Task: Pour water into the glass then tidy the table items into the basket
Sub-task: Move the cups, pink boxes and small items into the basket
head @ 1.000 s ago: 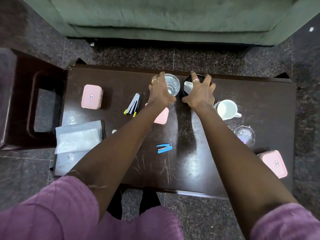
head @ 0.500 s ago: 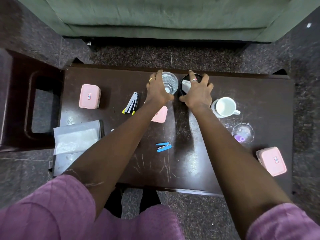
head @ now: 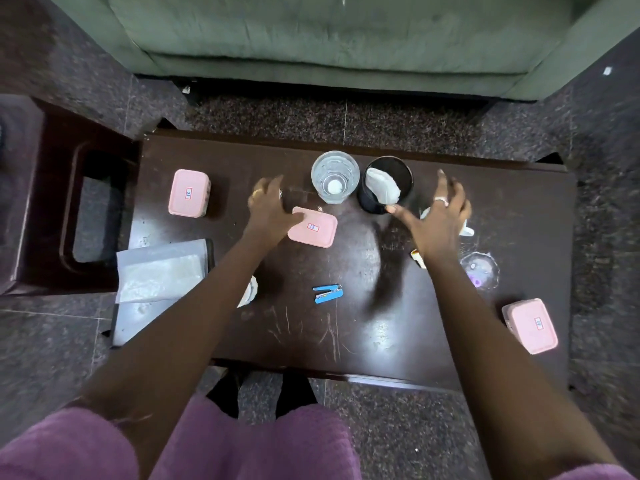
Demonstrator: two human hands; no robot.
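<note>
A: Clearly, nothing is gripped. The left hand (head: 272, 209) is spread, fingers loose, above the table (head: 363, 323) at about ten o'clock from its centre; the right hand (head: 440, 216) is splayed at about two o'clock, empty as well.

B: And the glass (head: 335, 176)?

A: It is stood upright at twelve o'clock near the far edge, and water is seen inside. Just beside it, at its three o'clock, a black cup (head: 386, 184) with a pale crumpled packet in it is placed. Neither is touched by a hand.

B: So pouring is judged done?

A: Probably, since the glass is filled and left out of the way at the back, where it is less likely to be knocked.

B: What is left scattered?

A: A pink box (head: 312, 226) lies just beside the left hand's fingertips; another (head: 189, 192) is at nine o'clock, a third (head: 531, 325) at four. A blue stapler (head: 328, 293) is near the middle. A white mug (head: 464, 228) is mostly hidden behind the right hand.

B: Is the basket seen?

A: It cannot be told for certain; a flat tray (head: 138, 327) under plastic wrap hangs off the eight o'clock edge.
</note>
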